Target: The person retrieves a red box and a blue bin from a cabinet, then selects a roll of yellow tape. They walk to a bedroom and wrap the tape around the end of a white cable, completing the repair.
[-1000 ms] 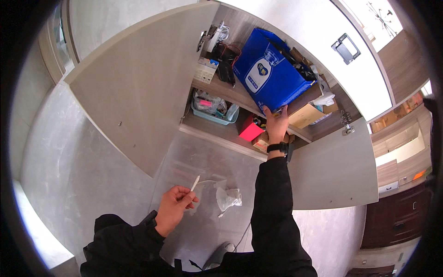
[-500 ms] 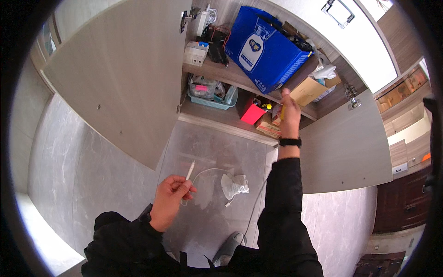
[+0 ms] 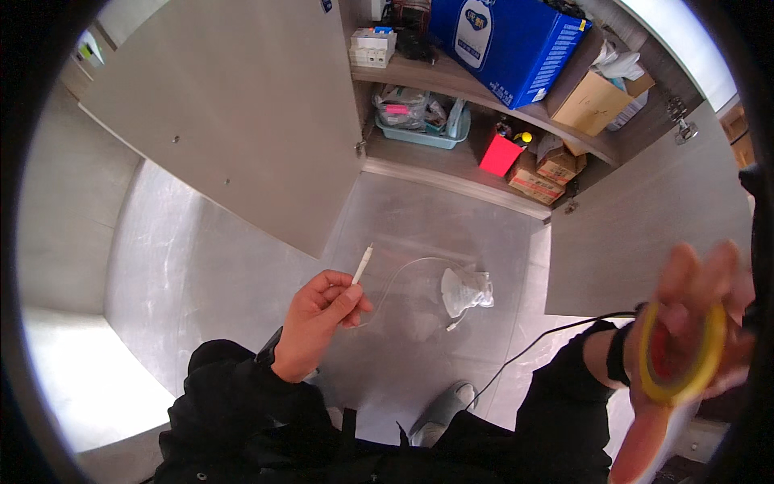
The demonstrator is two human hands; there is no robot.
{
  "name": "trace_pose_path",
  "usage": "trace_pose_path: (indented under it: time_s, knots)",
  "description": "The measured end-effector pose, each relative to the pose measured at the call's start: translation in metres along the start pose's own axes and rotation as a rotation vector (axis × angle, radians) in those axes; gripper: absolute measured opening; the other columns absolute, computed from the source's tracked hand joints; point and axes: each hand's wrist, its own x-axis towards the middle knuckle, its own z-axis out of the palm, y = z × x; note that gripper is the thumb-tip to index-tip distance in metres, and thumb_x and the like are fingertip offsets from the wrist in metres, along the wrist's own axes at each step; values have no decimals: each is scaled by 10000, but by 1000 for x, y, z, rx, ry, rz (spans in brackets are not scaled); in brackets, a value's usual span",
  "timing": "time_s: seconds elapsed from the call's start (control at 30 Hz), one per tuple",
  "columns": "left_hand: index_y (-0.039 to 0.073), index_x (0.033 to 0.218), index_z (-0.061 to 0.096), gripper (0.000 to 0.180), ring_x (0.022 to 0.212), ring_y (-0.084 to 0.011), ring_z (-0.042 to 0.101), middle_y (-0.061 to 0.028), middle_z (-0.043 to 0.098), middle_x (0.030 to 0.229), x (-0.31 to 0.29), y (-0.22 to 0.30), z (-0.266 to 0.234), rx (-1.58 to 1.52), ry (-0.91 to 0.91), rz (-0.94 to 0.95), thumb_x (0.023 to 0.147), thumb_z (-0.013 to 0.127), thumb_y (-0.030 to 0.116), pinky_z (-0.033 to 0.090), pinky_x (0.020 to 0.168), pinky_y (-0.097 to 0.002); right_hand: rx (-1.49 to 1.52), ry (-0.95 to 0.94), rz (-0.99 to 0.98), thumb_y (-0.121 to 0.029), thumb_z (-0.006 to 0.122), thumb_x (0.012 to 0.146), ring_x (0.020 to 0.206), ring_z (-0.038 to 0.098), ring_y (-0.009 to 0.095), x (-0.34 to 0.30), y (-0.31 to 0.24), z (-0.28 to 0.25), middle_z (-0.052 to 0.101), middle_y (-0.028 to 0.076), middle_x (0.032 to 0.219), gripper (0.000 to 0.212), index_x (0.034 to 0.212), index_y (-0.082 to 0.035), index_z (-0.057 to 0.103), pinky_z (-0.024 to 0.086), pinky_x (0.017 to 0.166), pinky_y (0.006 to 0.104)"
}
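Note:
My left hand [image 3: 319, 316] is closed on the white connector end [image 3: 363, 264] of a cable, its slim metal tip pointing up and away. From there a thin white cable [image 3: 397, 273] curves over the floor to a white bundle in clear plastic [image 3: 468, 290]; a small white plug [image 3: 454, 325] lies beside it. At the right, close to the camera, my right hand [image 3: 685, 315] is palm up with a roll of yellow tape [image 3: 717, 355] in it. Motion blurs its fingers, and how they grip the roll is unclear.
Ahead stands an open cabinet with its left door [image 3: 218, 121] and right door [image 3: 645, 218] swung out. Its shelves hold a blue carton [image 3: 516, 48], an open cardboard box [image 3: 592, 103], a light-blue basket [image 3: 423, 139] and a red box [image 3: 500, 153]. A dark cord [image 3: 548, 331] crosses near my right arm.
My right hand has come back from the cabinet shelf to the near right, and the yellow tape roll now shows in it. The left hand still holds the connector. The view has shifted.

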Motion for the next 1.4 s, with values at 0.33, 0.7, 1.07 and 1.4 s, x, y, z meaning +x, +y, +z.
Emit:
trace_pose_path:
  time_s: [0.33, 0.7, 1.07, 1.4]
  knots:
    - [7, 1360, 567, 247, 922, -121, 624, -94, 733, 1123, -16, 1, 20, -153, -64, 66, 1143, 570, 125, 502, 841, -269, 785, -35, 1215, -354, 561, 1105, 962, 634, 143, -81, 57, 68, 669, 65, 1152, 421, 1378, -42, 626, 524, 883, 284]
    - [7, 1396, 559, 441, 1041, -109, 633, -64, 701, 1115, -4, -18, 31, -30, 0, 60, 1010, 771, 40, 542, 880, -263, 1228, 66, 1300, -143, 713, 1072, 1182, 679, 169, -173, 33, 169, 702, 78, 1272, 298, 1337, -28, 638, 540, 1063, 330]
    - [-20, 1261, 702, 319, 1055, -118, 684, -83, 729, 1184, -2, -15, 20, 152, -61, 182, 961, 809, -11, 575, 951, -277, 1402, -173, 1375, -151, 723, 1067, 1222, 685, 164, -174, 43, 152, 698, 81, 1319, 405, 1431, -34, 589, 520, 1075, 313]
    - [-14, 1309, 721, 380, 1080, -117, 647, -71, 649, 1261, -5, -20, 22, 189, 78, 258, 943, 818, -21, 557, 971, -276, 785, -109, 1002, -104, 850, 952, 1273, 645, 180, -178, 32, 173, 703, 71, 1301, 422, 1319, -51, 650, 519, 1072, 371]
